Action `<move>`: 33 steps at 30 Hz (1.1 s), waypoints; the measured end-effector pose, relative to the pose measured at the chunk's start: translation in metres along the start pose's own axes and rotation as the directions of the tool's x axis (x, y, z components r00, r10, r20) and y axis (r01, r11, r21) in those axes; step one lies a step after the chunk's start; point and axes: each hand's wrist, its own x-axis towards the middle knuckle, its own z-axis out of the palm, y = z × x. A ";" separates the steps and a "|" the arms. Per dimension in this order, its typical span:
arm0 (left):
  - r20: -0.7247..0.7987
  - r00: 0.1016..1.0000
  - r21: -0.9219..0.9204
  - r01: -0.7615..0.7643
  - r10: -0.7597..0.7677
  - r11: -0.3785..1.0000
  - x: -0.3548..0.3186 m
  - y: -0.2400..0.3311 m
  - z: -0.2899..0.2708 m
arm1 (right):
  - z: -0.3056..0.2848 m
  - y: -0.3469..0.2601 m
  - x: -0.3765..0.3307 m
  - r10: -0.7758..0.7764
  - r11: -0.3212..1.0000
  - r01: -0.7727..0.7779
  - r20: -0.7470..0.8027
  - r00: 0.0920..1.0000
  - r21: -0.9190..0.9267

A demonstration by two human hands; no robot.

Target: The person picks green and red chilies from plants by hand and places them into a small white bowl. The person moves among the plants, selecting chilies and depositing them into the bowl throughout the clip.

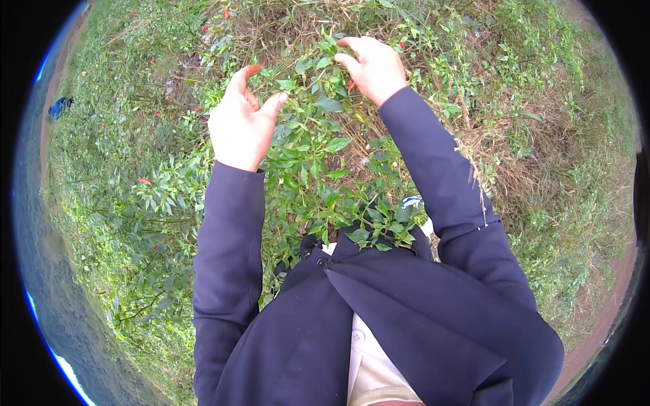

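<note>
Leafy green chili plants grow between and around my two hands. My left hand hangs over the foliage at left, thumb and forefinger spread apart, with nothing visible between them. Farther off and to the right, my right hand is curved beside a leafy tip, and a gap shows between its thumb and forefinger. Whether it touches the leaves I cannot tell. Just under the right hand's thumb side is a red chili. A small red fruit shows past its knuckles.
Another red chili sits among leaves at left, with several more red spots scattered beyond. Dry straw-coloured grass lies to the right. A dry stalk clings to my right sleeve. At far left stands a blue object. Leaves reach up against my jacket.
</note>
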 end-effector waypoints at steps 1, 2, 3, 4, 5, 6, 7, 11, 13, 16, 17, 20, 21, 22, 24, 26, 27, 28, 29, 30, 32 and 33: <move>0.011 1.000 -0.047 -0.011 0.011 0.999 0.001 0.004 0.001 | 0.008 0.004 0.004 -0.025 1.000 0.025 0.015 1.000 -0.005; 0.023 1.000 -0.085 0.019 -0.018 0.996 0.003 0.006 0.001 | 0.014 0.006 0.006 -0.033 0.999 0.034 0.051 0.998 -0.015; 0.033 0.999 -0.126 0.035 -0.031 0.991 0.007 0.008 0.002 | 0.019 0.006 0.006 -0.032 0.999 0.032 0.037 0.999 0.009; 0.043 0.998 -0.166 0.052 -0.046 0.985 0.010 0.008 0.003 | 0.022 0.006 0.006 -0.034 0.999 0.033 0.024 0.999 0.035; 0.029 0.999 -0.176 0.041 -0.037 0.984 0.014 0.008 0.007 | 0.024 0.005 0.005 -0.043 0.997 0.043 0.001 0.999 0.066; 0.054 0.997 -0.198 0.060 -0.050 0.978 0.019 0.007 0.013 | 0.024 0.003 0.004 -0.028 0.998 0.027 0.024 0.999 0.052; 0.065 0.996 -0.213 0.067 -0.054 0.975 0.025 0.006 0.021 | 0.023 0.000 0.002 -0.020 0.999 0.019 0.036 0.999 0.041; 0.067 0.998 -0.296 0.032 -0.012 0.955 0.042 -0.002 0.054 | 0.016 -0.014 -0.001 -0.024 0.989 0.025 -0.014 1.000 0.143; 0.070 0.997 -0.330 0.000 0.024 0.944 0.046 -0.006 0.066 | 0.010 -0.019 -0.003 -0.020 0.979 0.021 -0.010 1.000 0.202; 0.114 0.988 -0.444 -0.044 0.106 0.895 0.050 -0.009 0.075 | -0.002 -0.024 -0.009 -0.027 0.969 0.021 0.019 0.999 0.245; 0.114 0.986 -0.553 -0.040 0.122 0.832 0.050 -0.008 0.076 | -0.004 -0.026 -0.010 -0.048 0.973 0.045 0.009 0.999 0.225; 0.231 0.973 -0.505 0.105 0.017 0.856 0.050 -0.003 0.073 | -0.009 -0.029 -0.013 -0.111 0.967 0.113 -0.022 0.994 0.228; 0.214 0.976 -0.524 0.084 0.036 0.848 0.050 0.000 0.071 | -0.009 -0.030 -0.014 -0.134 0.965 0.137 -0.026 0.991 0.222; 0.228 0.972 -0.537 0.073 0.061 0.841 0.050 0.003 0.068 | -0.010 -0.030 -0.013 -0.136 0.962 0.142 -0.041 0.990 0.231; 0.262 0.962 -0.519 0.068 0.082 0.852 0.048 0.008 0.059 | -0.010 -0.027 -0.013 -0.125 0.955 0.131 -0.039 0.991 0.264; 0.414 0.910 -0.612 0.276 0.003 0.741 0.043 0.009 0.045 | -0.011 -0.020 -0.010 -0.018 0.935 0.022 -0.014 1.000 0.354; 0.472 0.881 -0.649 0.343 0.007 0.680 0.040 0.010 0.039 | -0.012 -0.015 -0.009 0.036 0.915 -0.038 0.012 0.999 0.402; 0.538 0.843 -0.708 0.452 0.000 0.543 0.038 0.011 0.034 | -0.013 -0.010 -0.008 0.085 0.894 -0.066 -0.023 0.996 0.443; 0.575 0.817 -0.767 0.517 0.049 0.380 0.036 0.012 0.030 | -0.016 -0.003 -0.008 0.169 0.884 -0.098 -0.116 0.979 0.456; 0.598 0.797 -0.792 0.570 0.085 0.219 0.034 0.012 0.027 | -0.019 0.005 -0.007 0.165 0.884 -0.030 -0.251 0.954 0.467; 0.602 0.784 -0.798 0.597 0.151 0.083 0.028 0.013 0.027 | -0.021 0.017 -0.009 0.375 0.834 -0.216 -0.234 0.897 0.508; 0.620 0.770 -0.784 0.617 0.154 0.068 0.026 0.013 0.028 | -0.022 0.022 -0.014 0.482 0.800 -0.443 0.008 0.876 0.405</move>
